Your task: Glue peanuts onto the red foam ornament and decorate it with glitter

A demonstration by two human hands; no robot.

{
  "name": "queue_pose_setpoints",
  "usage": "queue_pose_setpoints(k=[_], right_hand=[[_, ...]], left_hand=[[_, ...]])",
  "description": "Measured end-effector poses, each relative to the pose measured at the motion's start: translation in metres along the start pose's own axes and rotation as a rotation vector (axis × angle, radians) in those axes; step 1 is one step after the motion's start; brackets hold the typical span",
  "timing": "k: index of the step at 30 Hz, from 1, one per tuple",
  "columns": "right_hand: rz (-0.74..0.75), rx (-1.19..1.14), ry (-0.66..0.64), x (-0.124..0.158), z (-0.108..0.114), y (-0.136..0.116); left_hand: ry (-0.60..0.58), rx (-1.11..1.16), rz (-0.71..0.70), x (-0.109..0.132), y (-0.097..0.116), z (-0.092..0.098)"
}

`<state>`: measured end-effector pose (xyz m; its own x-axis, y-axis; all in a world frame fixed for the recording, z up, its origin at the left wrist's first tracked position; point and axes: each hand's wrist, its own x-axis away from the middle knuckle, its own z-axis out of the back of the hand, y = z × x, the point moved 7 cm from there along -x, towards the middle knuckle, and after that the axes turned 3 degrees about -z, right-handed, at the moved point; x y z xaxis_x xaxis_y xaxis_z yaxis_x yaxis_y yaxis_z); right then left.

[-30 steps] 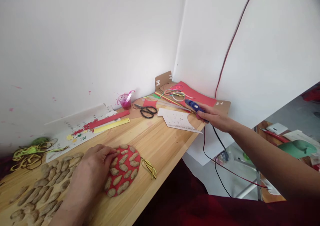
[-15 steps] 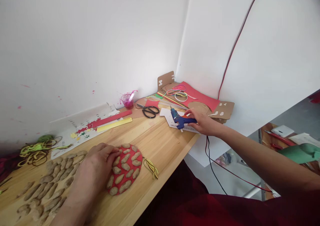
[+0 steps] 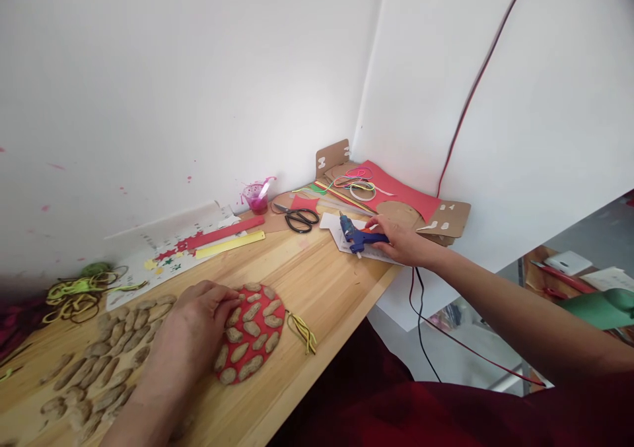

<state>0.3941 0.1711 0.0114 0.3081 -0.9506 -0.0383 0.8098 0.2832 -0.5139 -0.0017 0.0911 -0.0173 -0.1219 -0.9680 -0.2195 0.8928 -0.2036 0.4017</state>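
Note:
A red disc covered with peanut shells lies on the wooden table, with a yellow tassel at its right edge. My left hand rests on the disc's left side, fingers curled over its rim. Loose peanuts are spread to the left of that hand. At the far right of the table my right hand is closed on the handle of a blue glue gun, which stands on a white sheet of paper, nozzle pointing left and up.
Black scissors, a pink cup, red and yellow paper strips, coloured cords, red paper and cardboard pieces fill the back corner. Yellow-green cord lies at the left. A red and black cable hangs off the table's right edge.
My right hand brought the glue gun from the back corner toward me and set it on the white paper. The left hand stayed on the red disc.

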Motion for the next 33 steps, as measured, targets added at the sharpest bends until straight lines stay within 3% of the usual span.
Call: queue_pose_setpoints(k=[12,21,30,33], right_hand=[[0.001,0.110,0.002,-0.002,0.002,-0.002],[-0.022,0.080,0.021,-0.004,0.002,0.003],[-0.038,0.197,-0.007,0.001,-0.001,0.008],[-0.017,0.266,0.017,0.002,0.008,-0.005]], left_hand=[[-0.032,0.000,0.072,0.000,-0.007,-0.003],[-0.004,-0.025,-0.004,-0.001,-0.003,-0.001],[-0.016,-0.048,0.013,0.002,0.009,0.006],[-0.003,-0.074,0.003,0.002,0.016,0.011]])
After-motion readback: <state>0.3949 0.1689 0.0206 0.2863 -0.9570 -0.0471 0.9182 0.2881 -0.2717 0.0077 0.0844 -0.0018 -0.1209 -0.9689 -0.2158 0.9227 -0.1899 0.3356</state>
